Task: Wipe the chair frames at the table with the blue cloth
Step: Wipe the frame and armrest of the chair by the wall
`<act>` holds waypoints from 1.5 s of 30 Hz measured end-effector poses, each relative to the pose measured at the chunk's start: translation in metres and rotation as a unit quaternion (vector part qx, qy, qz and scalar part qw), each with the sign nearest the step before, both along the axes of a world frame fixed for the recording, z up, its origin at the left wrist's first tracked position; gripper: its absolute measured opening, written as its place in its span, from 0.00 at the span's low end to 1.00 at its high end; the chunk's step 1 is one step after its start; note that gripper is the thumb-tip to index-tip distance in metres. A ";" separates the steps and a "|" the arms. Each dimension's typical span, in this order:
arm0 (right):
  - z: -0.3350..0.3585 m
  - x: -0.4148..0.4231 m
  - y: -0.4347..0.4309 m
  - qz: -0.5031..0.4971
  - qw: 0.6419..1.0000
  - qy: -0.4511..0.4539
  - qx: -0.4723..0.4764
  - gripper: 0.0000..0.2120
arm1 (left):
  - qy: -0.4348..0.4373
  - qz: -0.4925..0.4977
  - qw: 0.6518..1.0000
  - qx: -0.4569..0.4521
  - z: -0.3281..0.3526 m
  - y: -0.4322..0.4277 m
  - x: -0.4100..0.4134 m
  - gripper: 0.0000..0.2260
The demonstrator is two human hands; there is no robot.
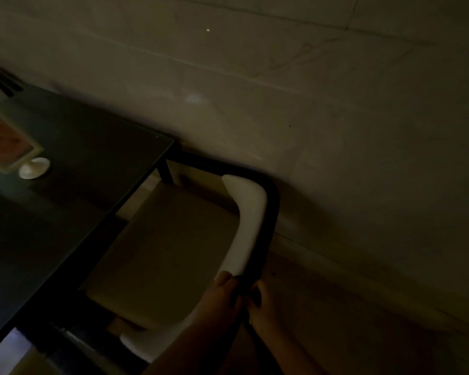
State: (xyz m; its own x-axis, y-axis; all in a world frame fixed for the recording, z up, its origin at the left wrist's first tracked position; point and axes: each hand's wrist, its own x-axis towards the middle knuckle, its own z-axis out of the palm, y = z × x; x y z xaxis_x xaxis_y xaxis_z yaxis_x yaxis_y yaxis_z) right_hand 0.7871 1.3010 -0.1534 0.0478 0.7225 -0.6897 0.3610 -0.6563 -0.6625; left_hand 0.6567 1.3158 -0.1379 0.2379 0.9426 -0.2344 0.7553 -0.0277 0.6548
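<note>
The light is very dim. A chair with a black tubular frame (271,212) and a white padded backrest (248,220) is tucked against the dark table (65,185). Its beige seat (168,247) shows below the tabletop edge. Both hands meet on the frame's back rail just under the white pad. My left hand (220,296) closes around the rail from the seat side. My right hand (266,301) grips from the outer side, with a dark wad, apparently the cloth (241,289), pressed on the rail between the hands. The cloth's colour cannot be told.
On the tabletop at the left stands a small card holder on a white round base (34,167). Pale tiled floor (336,131) spreads beyond and to the right of the chair. A black table leg (166,169) stands beside the chair's far arm.
</note>
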 end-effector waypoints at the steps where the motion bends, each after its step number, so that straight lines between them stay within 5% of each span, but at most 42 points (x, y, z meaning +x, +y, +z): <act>1: 0.001 -0.007 -0.015 0.007 1.000 -0.006 -0.013 0.23 | 0.006 0.007 1.000 -0.005 -0.001 -0.015 -0.007 0.12; 8: 0.003 -0.047 -0.104 0.047 0.992 -0.117 -0.012 0.09 | 0.000 0.016 0.999 -0.050 -0.009 -0.101 -0.051 0.08; 14: -0.016 -0.057 -0.136 0.149 0.976 -0.157 0.021 0.25 | 0.022 0.002 0.998 -0.058 -0.019 -0.124 -0.067 0.09; 19: -0.016 -0.051 -0.136 0.110 0.982 -0.133 0.077 0.19 | 0.065 -0.008 0.996 -0.058 -0.016 -0.114 -0.057 0.10; 24: 0.002 -0.040 -0.091 0.031 0.982 -0.171 0.074 0.14 | 0.081 0.008 0.996 -0.031 -0.004 -0.079 -0.029 0.08; 33: 0.004 -0.003 0.016 -0.102 0.986 -0.081 0.106 0.11 | 0.097 0.044 0.994 0.005 0.005 0.030 0.032 0.06; 45: -0.024 0.058 0.212 -0.118 0.958 -0.161 0.205 0.10 | 0.036 0.037 0.994 0.096 -0.021 0.221 0.096 0.08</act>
